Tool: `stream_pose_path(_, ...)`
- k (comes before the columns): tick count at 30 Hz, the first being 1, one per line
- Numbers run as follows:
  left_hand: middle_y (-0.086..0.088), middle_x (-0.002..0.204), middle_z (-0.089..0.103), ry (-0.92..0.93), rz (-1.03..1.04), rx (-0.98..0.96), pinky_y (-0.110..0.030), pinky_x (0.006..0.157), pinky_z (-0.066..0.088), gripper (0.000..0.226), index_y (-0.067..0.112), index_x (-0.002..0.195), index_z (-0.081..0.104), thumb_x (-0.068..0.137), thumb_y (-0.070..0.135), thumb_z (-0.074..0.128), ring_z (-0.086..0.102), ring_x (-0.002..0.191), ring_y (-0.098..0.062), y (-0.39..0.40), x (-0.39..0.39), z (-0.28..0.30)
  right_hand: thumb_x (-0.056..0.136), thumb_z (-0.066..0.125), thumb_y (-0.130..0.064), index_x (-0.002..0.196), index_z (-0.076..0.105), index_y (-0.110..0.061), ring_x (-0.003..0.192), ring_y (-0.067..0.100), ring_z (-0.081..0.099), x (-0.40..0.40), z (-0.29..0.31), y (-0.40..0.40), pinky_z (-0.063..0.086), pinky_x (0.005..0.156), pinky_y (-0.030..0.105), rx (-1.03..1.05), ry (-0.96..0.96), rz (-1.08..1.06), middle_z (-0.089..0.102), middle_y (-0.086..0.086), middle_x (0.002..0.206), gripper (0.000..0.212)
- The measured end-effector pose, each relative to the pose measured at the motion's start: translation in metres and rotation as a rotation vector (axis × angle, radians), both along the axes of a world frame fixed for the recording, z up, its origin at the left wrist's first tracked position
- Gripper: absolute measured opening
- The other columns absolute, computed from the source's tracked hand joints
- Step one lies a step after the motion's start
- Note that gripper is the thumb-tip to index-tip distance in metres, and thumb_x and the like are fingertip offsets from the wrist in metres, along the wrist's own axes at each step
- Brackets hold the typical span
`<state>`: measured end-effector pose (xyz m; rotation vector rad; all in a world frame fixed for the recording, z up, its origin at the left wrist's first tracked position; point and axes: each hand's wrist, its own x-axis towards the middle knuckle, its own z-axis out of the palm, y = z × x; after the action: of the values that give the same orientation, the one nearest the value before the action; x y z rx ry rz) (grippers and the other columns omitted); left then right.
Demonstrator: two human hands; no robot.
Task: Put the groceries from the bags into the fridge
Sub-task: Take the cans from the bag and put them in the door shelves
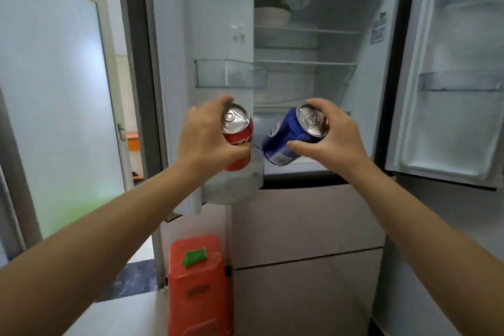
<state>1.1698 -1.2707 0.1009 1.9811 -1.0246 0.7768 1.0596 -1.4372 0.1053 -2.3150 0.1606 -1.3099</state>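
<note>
Open fridge (pixel 308 63), orange stool (pixel 196 281) below, frosted door (pixel 51 117) at left.

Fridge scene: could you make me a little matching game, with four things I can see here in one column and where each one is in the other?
Things:
1. red can
2. blue can
3. white bowl
4. orange stool

Places:
A. on an upper fridge shelf
B. in the right hand
C. on the floor by the fridge
D. in the left hand

Pairs: 1-D, 2-B, 3-A, 4-C
</note>
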Motion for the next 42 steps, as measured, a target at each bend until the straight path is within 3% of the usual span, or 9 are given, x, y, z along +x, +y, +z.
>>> stream_pose_path(6, -0.009, 0.122, 0.057, -0.015, 0.183, -0.054, -0.020, 0.080, 0.026, 0.076, 0.010, 0.132, 0.044, 0.067, 0.025, 0.080, 0.046, 0.111, -0.026, -0.054, 0.053, 0.000, 0.062, 0.081, -0.013, 0.122, 0.048, -0.011, 0.094, 0.010, 0.047, 0.097, 0.015, -0.046, 0.036, 0.070, 0.009, -0.044, -0.016, 0.196, 0.049, -0.006, 0.103, 0.068)
stream_pose_path(11, -0.013, 0.122, 0.059, 0.179, 0.371, -0.056, -0.030, 0.086, 0.043, 0.071, 0.008, 0.130, 0.040, 0.074, 0.032, 0.075, 0.054, 0.113, -0.028, -0.086, 0.078, -0.014, 0.066, 0.080, -0.013, 0.115, 0.055, -0.009, 0.087, 0.012, 0.049, 0.163, 0.002, -0.084, 0.034, 0.061, -0.002, -0.053, 0.097, 0.404, 0.053, -0.003, 0.095, 0.055)
stream_pose_path(13, -0.015, 0.118, 0.063, 0.266, 0.484, -0.061, -0.033, 0.085, 0.046, 0.063, 0.006, 0.126, 0.043, 0.078, 0.037, 0.071, 0.059, 0.109, -0.031, -0.098, 0.086, -0.016, 0.070, 0.078, -0.017, 0.119, 0.056, -0.011, 0.092, 0.010, 0.050, 0.189, 0.002, -0.097, 0.036, 0.067, 0.000, -0.037, 0.196, 0.511, 0.055, -0.002, 0.099, 0.054)
stream_pose_path(17, -0.017, 0.113, 0.064, 0.404, 0.645, 0.063, -0.037, 0.081, 0.048, 0.053, 0.004, 0.118, 0.043, 0.086, 0.043, 0.059, 0.061, 0.102, -0.034, -0.112, 0.099, -0.018, 0.077, 0.072, -0.023, 0.122, 0.056, -0.011, 0.099, 0.016, 0.055, 0.229, 0.002, -0.108, 0.044, 0.088, 0.027, -0.008, 0.415, 0.711, 0.062, 0.009, 0.116, 0.049)
stream_pose_path(20, -0.019, 0.118, 0.061, 0.539, 0.733, 0.189, -0.035, 0.081, 0.046, 0.052, 0.006, 0.121, 0.038, 0.089, 0.044, 0.053, 0.059, 0.104, -0.035, -0.117, 0.105, -0.017, 0.076, 0.072, -0.029, 0.122, 0.058, -0.013, 0.112, 0.019, 0.057, 0.249, -0.002, -0.110, 0.043, 0.096, 0.030, -0.050, 0.541, 0.778, 0.061, 0.007, 0.123, 0.050)
stream_pose_path(25, -0.021, 0.132, 0.052, 0.665, 0.831, 0.441, -0.035, 0.091, 0.043, 0.056, 0.003, 0.132, 0.034, 0.095, 0.044, 0.042, 0.053, 0.116, -0.036, -0.124, 0.117, -0.014, 0.087, 0.057, -0.036, 0.113, 0.064, -0.013, 0.096, 0.015, 0.055, 0.263, -0.002, -0.105, 0.040, 0.074, 0.023, -0.240, 0.665, 0.751, 0.064, 0.010, 0.119, 0.036)
stream_pose_path(31, -0.022, 0.133, 0.040, 0.449, 0.944, 0.531, -0.040, 0.091, 0.043, 0.040, 0.002, 0.127, 0.041, 0.102, 0.030, 0.028, 0.052, 0.112, -0.040, -0.124, 0.111, -0.032, 0.100, 0.028, -0.031, 0.111, 0.058, -0.006, 0.106, 0.029, 0.055, 0.262, -0.018, -0.085, 0.036, 0.075, 0.028, -0.497, 0.629, 0.534, 0.061, 0.016, 0.118, 0.041)
stream_pose_path(34, -0.018, 0.123, 0.054, 0.341, 0.974, 0.481, -0.037, 0.087, 0.043, 0.033, 0.003, 0.117, 0.053, 0.101, 0.024, 0.032, 0.055, 0.110, -0.035, -0.118, 0.114, -0.035, 0.100, 0.026, -0.027, 0.114, 0.052, -0.002, 0.108, 0.033, 0.051, 0.261, -0.032, -0.080, 0.040, 0.078, 0.033, -0.466, 0.476, 0.428, 0.054, 0.021, 0.119, 0.038)
stream_pose_path(42, -0.018, 0.117, 0.060, 0.251, 0.958, 0.426, -0.037, 0.082, 0.044, 0.025, -0.002, 0.106, 0.058, 0.090, 0.006, 0.041, 0.053, 0.110, -0.034, -0.112, 0.096, -0.028, 0.096, 0.039, -0.027, 0.117, 0.049, -0.002, 0.111, 0.031, 0.049, 0.235, -0.037, -0.081, 0.041, 0.084, 0.035, -0.389, 0.464, 0.378, 0.052, 0.020, 0.119, 0.034)
